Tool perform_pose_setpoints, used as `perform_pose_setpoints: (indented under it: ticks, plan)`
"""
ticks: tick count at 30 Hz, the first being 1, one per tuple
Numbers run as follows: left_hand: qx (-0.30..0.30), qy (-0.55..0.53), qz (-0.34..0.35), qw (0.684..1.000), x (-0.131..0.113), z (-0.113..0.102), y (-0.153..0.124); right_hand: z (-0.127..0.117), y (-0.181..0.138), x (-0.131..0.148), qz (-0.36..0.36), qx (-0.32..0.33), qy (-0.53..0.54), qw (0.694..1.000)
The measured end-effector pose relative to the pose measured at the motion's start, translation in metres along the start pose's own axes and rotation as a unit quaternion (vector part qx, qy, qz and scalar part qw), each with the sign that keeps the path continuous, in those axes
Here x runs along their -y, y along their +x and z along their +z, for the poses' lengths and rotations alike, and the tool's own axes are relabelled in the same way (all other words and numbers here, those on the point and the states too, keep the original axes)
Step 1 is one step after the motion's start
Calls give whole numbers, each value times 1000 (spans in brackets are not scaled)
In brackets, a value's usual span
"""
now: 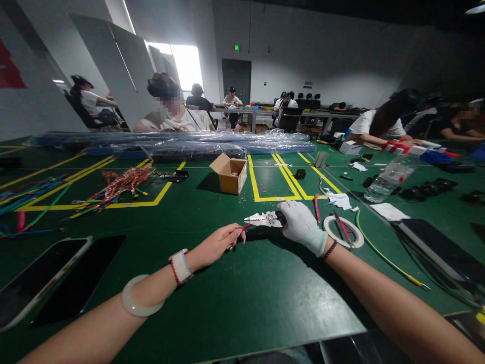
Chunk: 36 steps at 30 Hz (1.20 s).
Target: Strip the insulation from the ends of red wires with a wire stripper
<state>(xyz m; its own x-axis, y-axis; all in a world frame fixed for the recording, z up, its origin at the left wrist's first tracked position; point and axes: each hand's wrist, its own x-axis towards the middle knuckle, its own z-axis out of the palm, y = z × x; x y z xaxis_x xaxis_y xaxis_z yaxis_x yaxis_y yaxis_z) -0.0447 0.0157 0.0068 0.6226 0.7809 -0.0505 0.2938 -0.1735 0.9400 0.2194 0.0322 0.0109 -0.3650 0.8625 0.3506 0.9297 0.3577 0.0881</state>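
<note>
My bare left hand (pixel 220 243) pinches a short red wire (pixel 248 227) over the middle of the green table. In my right hand (pixel 301 222), which wears a white glove, is a wire stripper (pixel 263 219) with silver jaws and dark handles. Its jaws point left and lie right by the red wire; whether they grip it I cannot tell. Beyond my hands stands an open cardboard box (pixel 231 178) with small bits inside. A roll of white tape (pixel 358 237) lies right of my glove, with a thin red and dark tool (pixel 343 226) across it.
Stripped copper wires (pixel 127 181) and coloured cables (pixel 30 194) lie at left, above two phones (pixel 41 275). A green-yellow cable (pixel 386 263), a water bottle (pixel 392 177) and a dark device (pixel 441 247) are at right. Plastic-wrapped lengths (pixel 182 144) line the far edge. Several people sit beyond.
</note>
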Motion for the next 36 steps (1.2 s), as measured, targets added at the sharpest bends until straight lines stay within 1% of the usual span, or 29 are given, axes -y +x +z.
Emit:
perform_pose_setpoints:
  ticks: [6,8,11,14,19,22,25,29,36]
  plan:
    - [1,-32,-13,999,-3,3,0,4,5,-3,4,-18,-6,1000]
    - [8,-51,-21,998,-3,3,1,3,7,-4,-7,-26,-9,1000]
    - [7,-78,-20,997,-1,3,2,-2,8,-5,-21,-59,-38,997]
    - [-1,-95,-9,995,3,4,3,-9,6,-5,0,-88,-83,993]
    - [17,-154,-14,988,0,8,2,-13,4,-3,27,-23,-105,994]
    - [34,-200,-20,979,-2,10,1,-8,5,-3,35,-6,-109,993]
    - [47,-228,-25,972,-2,10,0,-2,4,-4,23,9,-125,992]
    - [47,-260,-44,963,1,10,1,-1,3,0,22,8,-125,992]
    - [42,-268,-52,961,-1,9,2,-2,1,7,28,-15,-63,997]
